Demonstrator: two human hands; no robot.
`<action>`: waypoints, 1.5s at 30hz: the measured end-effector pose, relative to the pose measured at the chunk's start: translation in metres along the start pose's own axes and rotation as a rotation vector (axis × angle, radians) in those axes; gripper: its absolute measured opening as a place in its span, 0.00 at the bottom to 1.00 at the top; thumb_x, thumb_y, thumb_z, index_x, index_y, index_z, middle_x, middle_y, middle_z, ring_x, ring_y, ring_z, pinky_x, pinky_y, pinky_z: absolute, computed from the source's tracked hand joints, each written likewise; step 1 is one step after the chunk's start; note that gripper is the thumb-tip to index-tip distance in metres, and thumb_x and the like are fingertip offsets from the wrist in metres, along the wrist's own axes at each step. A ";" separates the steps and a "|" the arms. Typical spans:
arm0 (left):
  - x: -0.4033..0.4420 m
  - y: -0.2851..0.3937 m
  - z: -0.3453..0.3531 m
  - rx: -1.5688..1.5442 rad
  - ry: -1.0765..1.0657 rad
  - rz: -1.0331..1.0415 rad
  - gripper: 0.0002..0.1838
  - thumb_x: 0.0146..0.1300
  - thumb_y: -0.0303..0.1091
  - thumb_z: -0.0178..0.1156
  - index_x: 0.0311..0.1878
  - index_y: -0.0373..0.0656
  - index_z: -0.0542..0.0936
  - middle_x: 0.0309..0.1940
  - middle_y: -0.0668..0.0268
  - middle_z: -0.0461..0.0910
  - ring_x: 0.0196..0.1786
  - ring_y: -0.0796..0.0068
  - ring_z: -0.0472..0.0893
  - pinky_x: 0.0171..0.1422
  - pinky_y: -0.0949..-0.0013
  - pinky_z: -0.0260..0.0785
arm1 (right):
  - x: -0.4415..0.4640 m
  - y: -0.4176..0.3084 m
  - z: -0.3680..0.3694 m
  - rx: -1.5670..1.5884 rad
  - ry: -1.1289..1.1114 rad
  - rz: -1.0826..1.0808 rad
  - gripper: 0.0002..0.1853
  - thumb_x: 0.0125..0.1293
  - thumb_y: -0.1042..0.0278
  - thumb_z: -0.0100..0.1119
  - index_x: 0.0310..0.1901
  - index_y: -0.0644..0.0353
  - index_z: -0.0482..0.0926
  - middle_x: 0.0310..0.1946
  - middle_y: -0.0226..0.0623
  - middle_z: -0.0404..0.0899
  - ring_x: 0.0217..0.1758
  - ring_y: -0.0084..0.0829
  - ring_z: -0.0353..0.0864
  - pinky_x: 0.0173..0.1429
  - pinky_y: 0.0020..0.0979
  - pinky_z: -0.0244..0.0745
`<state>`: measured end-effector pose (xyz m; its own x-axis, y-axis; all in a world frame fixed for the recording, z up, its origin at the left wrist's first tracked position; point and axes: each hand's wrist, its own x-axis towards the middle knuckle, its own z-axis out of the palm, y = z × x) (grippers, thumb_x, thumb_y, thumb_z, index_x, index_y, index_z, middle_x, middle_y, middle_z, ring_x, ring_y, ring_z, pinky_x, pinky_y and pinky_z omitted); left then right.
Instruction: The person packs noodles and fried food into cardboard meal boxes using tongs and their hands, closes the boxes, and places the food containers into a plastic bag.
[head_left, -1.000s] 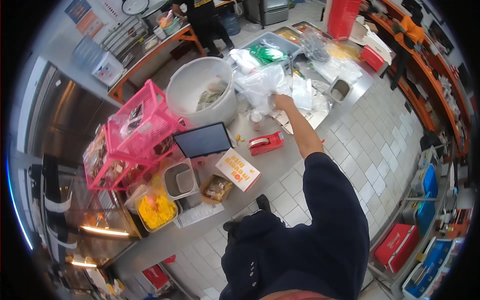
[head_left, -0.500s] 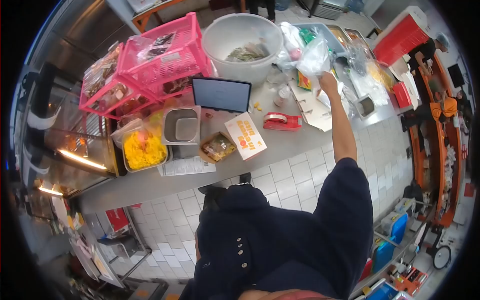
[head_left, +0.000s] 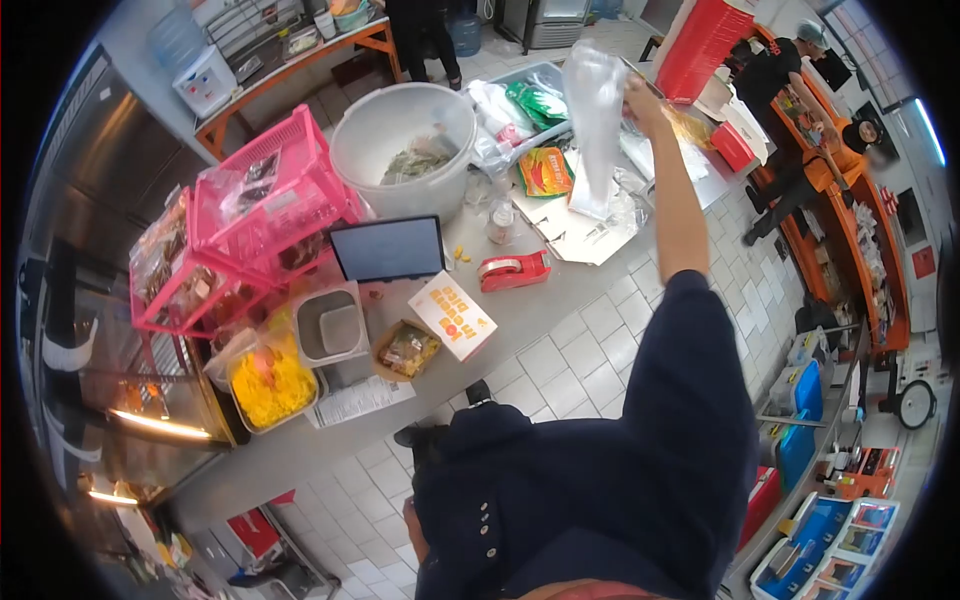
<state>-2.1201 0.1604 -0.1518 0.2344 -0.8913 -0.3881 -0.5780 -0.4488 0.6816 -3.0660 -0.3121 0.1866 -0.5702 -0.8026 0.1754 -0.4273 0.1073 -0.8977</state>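
Observation:
My right hand is raised over the far right of the metal table, fingers closed at the edge of a clear plastic bag. The bag hangs long and crinkled. Below it lie flat white cardboard pieces and a yellow-and-red packet. Behind it a grey-blue tray holds white bags and a green packet. Of my left hand, only a sliver shows low beside my body; its fingers are hidden. Near my body on the table are a red tape dispenser and a printed white box.
Pink crates stand at the left, beside a large translucent tub. In front are a dark-framed screen, a steel container and a tray of shredded yellow food. Co-workers stand at orange shelving on the right.
My right hand has lifted the plastic bag, which now hangs stretched out instead of bunched up. The view has shifted, showing more of the room behind the table.

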 end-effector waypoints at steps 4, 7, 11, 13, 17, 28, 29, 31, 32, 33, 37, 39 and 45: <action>0.001 -0.001 -0.004 -0.015 -0.001 -0.017 0.20 0.71 0.44 0.65 0.33 0.34 0.80 0.24 0.59 0.80 0.28 0.65 0.79 0.37 0.61 0.73 | 0.001 -0.021 -0.025 0.395 0.014 0.041 0.09 0.69 0.65 0.59 0.47 0.57 0.84 0.32 0.29 0.81 0.32 0.25 0.78 0.34 0.31 0.72; 0.001 -0.005 -0.008 -0.024 -0.004 -0.013 0.20 0.71 0.45 0.65 0.33 0.34 0.80 0.24 0.59 0.80 0.28 0.65 0.79 0.37 0.61 0.73 | 0.002 -0.024 -0.022 0.106 -0.344 -0.057 0.08 0.73 0.61 0.61 0.46 0.54 0.84 0.31 0.25 0.78 0.27 0.17 0.74 0.27 0.25 0.65; 0.008 -0.008 -0.009 -0.063 -0.009 0.015 0.20 0.71 0.45 0.65 0.33 0.34 0.80 0.23 0.60 0.79 0.27 0.66 0.79 0.36 0.61 0.73 | 0.024 -0.063 -0.046 0.529 0.218 -0.037 0.07 0.72 0.62 0.62 0.41 0.54 0.83 0.30 0.24 0.78 0.26 0.16 0.73 0.27 0.25 0.66; 0.015 -0.010 -0.015 -0.079 -0.011 0.049 0.20 0.71 0.45 0.65 0.32 0.34 0.80 0.23 0.60 0.79 0.27 0.66 0.79 0.36 0.62 0.73 | 0.025 -0.072 -0.052 0.381 0.510 -0.352 0.10 0.71 0.61 0.62 0.36 0.58 0.80 0.28 0.30 0.77 0.29 0.22 0.75 0.30 0.33 0.70; 0.043 0.027 -0.031 0.051 0.003 -0.006 0.21 0.70 0.44 0.67 0.29 0.35 0.79 0.18 0.65 0.77 0.22 0.71 0.76 0.31 0.65 0.71 | 0.029 -0.126 -0.058 -0.718 1.050 -0.940 0.06 0.67 0.69 0.60 0.32 0.58 0.80 0.21 0.31 0.76 0.23 0.37 0.75 0.31 0.39 0.73; 0.035 0.432 -0.079 -0.158 0.121 0.790 0.28 0.51 0.36 0.82 0.53 0.39 0.81 0.36 0.63 0.85 0.43 0.70 0.84 0.53 0.63 0.75 | -0.288 -0.273 0.157 -0.579 -1.152 -0.532 0.14 0.67 0.65 0.57 0.51 0.50 0.89 0.49 0.38 0.87 0.53 0.42 0.85 0.60 0.39 0.76; 0.028 0.468 -0.080 -0.133 0.211 0.878 0.30 0.48 0.36 0.83 0.55 0.39 0.82 0.37 0.62 0.86 0.44 0.69 0.84 0.55 0.62 0.75 | -0.332 -0.260 0.175 -0.284 -1.122 -0.675 0.14 0.66 0.66 0.59 0.51 0.50 0.88 0.47 0.39 0.88 0.52 0.43 0.85 0.58 0.40 0.77; 0.024 0.495 -0.083 0.025 0.148 1.050 0.36 0.46 0.40 0.84 0.58 0.37 0.81 0.42 0.59 0.86 0.50 0.66 0.84 0.58 0.59 0.74 | -0.389 -0.297 0.187 -0.116 -1.474 -0.673 0.14 0.70 0.65 0.58 0.53 0.55 0.87 0.47 0.43 0.87 0.50 0.44 0.86 0.55 0.41 0.77; 0.024 0.498 -0.084 0.074 0.115 1.117 0.38 0.45 0.41 0.85 0.59 0.37 0.81 0.44 0.58 0.86 0.52 0.65 0.84 0.59 0.58 0.74 | -0.399 -0.296 0.186 -0.116 -1.448 -0.647 0.14 0.70 0.65 0.58 0.53 0.55 0.87 0.47 0.43 0.87 0.50 0.44 0.86 0.55 0.41 0.77; 0.028 0.492 -0.087 0.059 -0.326 0.774 0.40 0.46 0.40 0.84 0.63 0.37 0.78 0.54 0.56 0.82 0.57 0.64 0.82 0.61 0.58 0.74 | -0.409 -0.297 0.184 -0.003 -1.388 -0.703 0.15 0.73 0.63 0.55 0.55 0.58 0.84 0.39 0.46 0.86 0.43 0.45 0.85 0.50 0.42 0.77; 0.079 0.401 -0.115 0.115 -1.332 0.668 0.29 0.58 0.33 0.75 0.61 0.35 0.79 0.42 0.57 0.87 0.42 0.62 0.87 0.52 0.64 0.79 | -0.415 -0.289 0.114 0.055 -1.185 -0.383 0.18 0.80 0.60 0.49 0.62 0.58 0.80 0.42 0.46 0.86 0.44 0.39 0.85 0.52 0.41 0.77; 0.075 0.356 -0.164 -0.273 -1.134 0.165 0.20 0.57 0.44 0.76 0.38 0.32 0.88 0.27 0.59 0.87 0.36 0.64 0.87 0.47 0.64 0.78 | -0.441 -0.284 0.099 0.031 -1.083 -0.188 0.19 0.82 0.60 0.46 0.65 0.57 0.79 0.46 0.44 0.87 0.48 0.36 0.86 0.57 0.40 0.77; 0.157 0.224 -0.219 -1.701 -1.333 0.350 0.55 0.59 0.73 0.62 0.74 0.34 0.66 0.73 0.47 0.66 0.75 0.50 0.64 0.81 0.40 0.44 | -0.590 -0.278 0.175 0.341 -0.925 -0.215 0.24 0.85 0.53 0.41 0.71 0.58 0.74 0.34 0.31 0.79 0.34 0.21 0.68 0.44 0.28 0.70</action>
<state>-2.0415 -0.0946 0.0753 -0.6542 -0.7076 0.2670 0.7561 -0.6037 0.2527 -2.4882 0.0291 0.2617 0.3253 -0.9409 0.0943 -0.1512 -0.1502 -0.9770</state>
